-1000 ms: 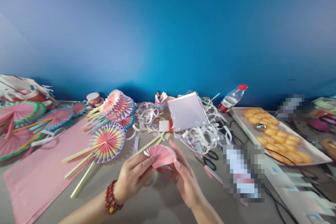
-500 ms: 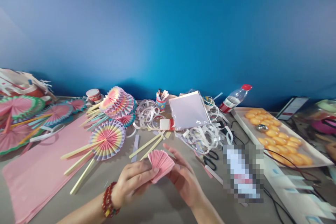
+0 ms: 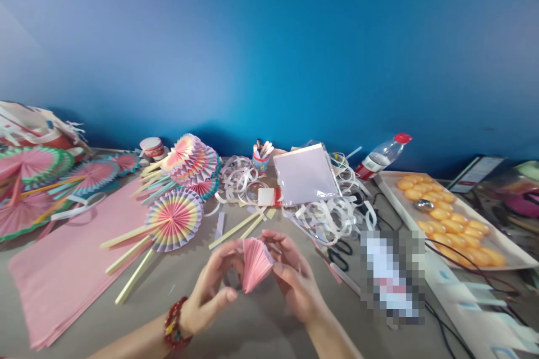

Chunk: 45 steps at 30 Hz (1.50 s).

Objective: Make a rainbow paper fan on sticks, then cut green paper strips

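Between my hands is a piece of pink pleated paper point(image 3: 255, 266), its folds spread out like a small fan. My right hand point(image 3: 297, 283) pinches it at the right edge, thumb in front and fingers behind. My left hand point(image 3: 210, 291), with a red bead bracelet on the wrist, is at the paper's left side. Its thumb stands apart from the curved fingers, whose tips come close to or touch the left edge; partly hidden there, contact is unclear. Just beyond the hands lie pale yellow sticks point(image 3: 236, 230).
To the left are a finished round paper fan point(image 3: 174, 220), stacked fans point(image 3: 191, 162) and pink sheets point(image 3: 80, 269). Curled white strips point(image 3: 332, 219), a wrapped paper pack point(image 3: 307, 174) and scissors point(image 3: 339, 255) lie beyond. A bottle point(image 3: 383, 156) and a tray point(image 3: 516, 261) of orange domes stand right.
My left thumb has come off the pleated paper and the left hand has loosened. The paper has turned more upright, and my right fingers have closed on its right edge.
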Available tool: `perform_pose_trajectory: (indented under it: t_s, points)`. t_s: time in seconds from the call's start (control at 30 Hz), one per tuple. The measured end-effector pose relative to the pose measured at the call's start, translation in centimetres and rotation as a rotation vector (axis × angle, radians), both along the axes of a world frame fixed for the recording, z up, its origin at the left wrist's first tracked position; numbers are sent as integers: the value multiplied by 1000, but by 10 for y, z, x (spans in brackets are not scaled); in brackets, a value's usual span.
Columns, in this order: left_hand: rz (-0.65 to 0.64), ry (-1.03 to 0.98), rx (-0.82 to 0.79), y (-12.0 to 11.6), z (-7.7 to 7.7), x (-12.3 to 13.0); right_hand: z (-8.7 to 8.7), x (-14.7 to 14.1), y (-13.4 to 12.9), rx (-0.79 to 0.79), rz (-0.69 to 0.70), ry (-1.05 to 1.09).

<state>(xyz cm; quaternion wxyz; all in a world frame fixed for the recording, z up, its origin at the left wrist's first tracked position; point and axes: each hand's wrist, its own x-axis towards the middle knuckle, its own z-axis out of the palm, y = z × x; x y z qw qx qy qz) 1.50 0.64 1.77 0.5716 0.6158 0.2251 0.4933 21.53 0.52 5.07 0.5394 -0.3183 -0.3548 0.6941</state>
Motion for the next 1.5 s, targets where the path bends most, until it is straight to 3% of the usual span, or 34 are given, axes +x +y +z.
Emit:
perform_pose_trajectory:
  t_s: [0.13, 0.23, 0.33, 0.43, 0.57, 0.7, 0.9, 0.97, 1.03, 1.1, 1.13, 1.27, 1.5]
  points:
    - [-31, -33, -192, 3, 12, 7, 1, -3, -1, 12, 74, -2]
    - [-20, 128, -68, 6, 20, 2, 0, -5, -4, 13, 109, -37]
    - [69, 286, 116, 9, 22, -3, -2, -9, -6, 1, 116, -73]
    - [111, 364, 148, 11, 19, -6, -5, -11, -9, -21, 93, -130]
    - [24, 290, -1, 11, 13, -5, -9, -12, -11, -4, 31, -247]
    - [-100, 124, -248, 10, 9, -4, -13, -14, -10, -49, 74, -250]
    - [-122, 120, -522, 15, 14, -6, -15, -8, 1, 31, 149, -323]
    - [-107, 107, -569, 18, 17, -7, -13, 0, 13, 121, 214, -437]
    - [-57, 84, -581, 21, 18, -9, -13, 10, 32, 236, 217, -679]
    - [12, 64, -569, 23, 17, -11, -17, 18, 54, 381, 65, -1063]
    - [46, 58, -560, 24, 17, -11, -21, 20, 65, 398, 37, -1134]
    - [125, 37, -539, 27, 15, -14, -37, 13, 92, 414, 12, -1281]
    - [119, -1, -560, 29, 13, -17, -42, -2, 89, 362, -42, -1359]
